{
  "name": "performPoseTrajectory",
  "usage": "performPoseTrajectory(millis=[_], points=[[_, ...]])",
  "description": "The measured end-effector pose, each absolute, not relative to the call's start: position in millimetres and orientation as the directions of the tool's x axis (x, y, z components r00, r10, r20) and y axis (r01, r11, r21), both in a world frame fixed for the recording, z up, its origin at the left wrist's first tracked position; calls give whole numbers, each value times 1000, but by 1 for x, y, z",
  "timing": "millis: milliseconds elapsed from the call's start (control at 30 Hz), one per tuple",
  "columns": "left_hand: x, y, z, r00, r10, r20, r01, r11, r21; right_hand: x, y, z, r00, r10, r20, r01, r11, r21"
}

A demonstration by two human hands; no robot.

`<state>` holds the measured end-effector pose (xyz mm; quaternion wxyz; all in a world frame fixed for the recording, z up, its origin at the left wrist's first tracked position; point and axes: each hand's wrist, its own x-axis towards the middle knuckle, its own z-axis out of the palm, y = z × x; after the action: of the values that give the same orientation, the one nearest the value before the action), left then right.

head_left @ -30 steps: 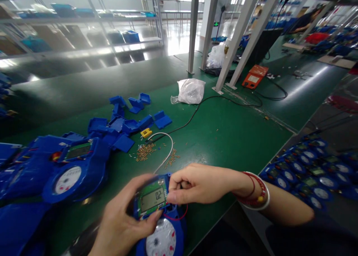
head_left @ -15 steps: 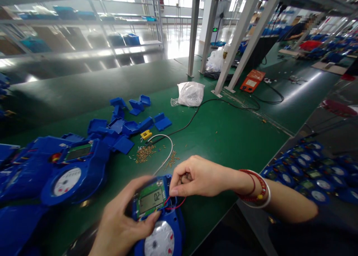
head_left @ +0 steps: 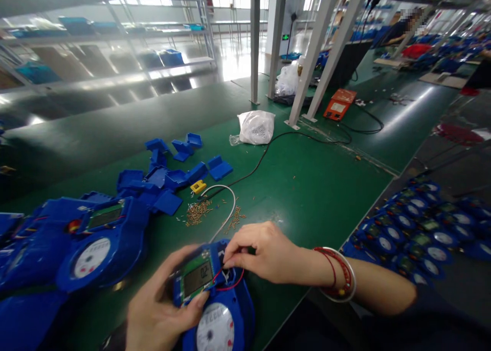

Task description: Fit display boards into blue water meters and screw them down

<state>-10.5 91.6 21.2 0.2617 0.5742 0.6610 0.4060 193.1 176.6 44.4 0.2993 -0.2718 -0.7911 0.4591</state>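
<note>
My left hand (head_left: 161,294) is closed around the upper part of a blue water meter (head_left: 241,310), its thumb along the lower edge of the circuit board. A lit digital display (head_left: 197,279) sits on that board, above a round white dial (head_left: 215,329). At the compartment beside the display, my right hand (head_left: 263,251) pinches a thin red wire (head_left: 232,288), with thumb and forefinger together. The fingers partly hide the compartment's inside. A white cable (head_left: 233,202) curves up behind the meter.
More blue meters (head_left: 92,256) stand at the left, near a heap of blue plastic covers (head_left: 169,200). Small brass screws (head_left: 197,213), a yellow piece (head_left: 198,187) and a white plastic bag (head_left: 256,127) lie beyond my hands. Several meters (head_left: 406,223) sit below the table's right edge.
My right hand has moved slightly left and into the meter's compartment with the wire. The meter has tilted a little in my left hand, and the camera view has shifted slightly.
</note>
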Motion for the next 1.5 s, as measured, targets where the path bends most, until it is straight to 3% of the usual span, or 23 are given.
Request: performPoseTrajectory(millis=[100, 267, 400, 633, 833, 1067, 1267, 1400, 1500], points=[[-8, 90, 21, -249, 962, 111, 505, 31, 863, 187, 165, 41, -589, 687, 427, 188, 630, -754], [-17, 89, 14, -228, 956, 184, 590, -15, 807, 171, 142, 29, -369, 732, 573, 250, 672, -697], [-28, 89, 6, -120, 961, 249, 681, -103, 725, 165, 127, 30, -289, 815, 503, 323, 577, -750], [-18, 88, 9, -168, 956, 240, 679, -64, 732, 178, 121, 35, -365, 804, 470, 285, 577, -766], [-17, 89, 11, -129, 963, 239, 727, -72, 683, 180, 130, 32, -273, 875, 400, 308, 473, -826], [0, 87, 21, -272, 949, 160, 632, 50, 774, 172, 132, 30, -255, 932, 258, 203, 313, -928], [7, 85, 26, -265, 947, 183, 685, 51, 727, 162, 124, 27, -122, 966, 227, 168, 245, -955], [3, 87, 23, -180, 954, 240, 729, -34, 684, 158, 124, 21, -48, 972, 228, 164, 233, -958], [-2, 90, 22, -13, 952, 307, 785, -180, 593, 158, 130, 17, -79, 972, 222, 177, 233, -956]])
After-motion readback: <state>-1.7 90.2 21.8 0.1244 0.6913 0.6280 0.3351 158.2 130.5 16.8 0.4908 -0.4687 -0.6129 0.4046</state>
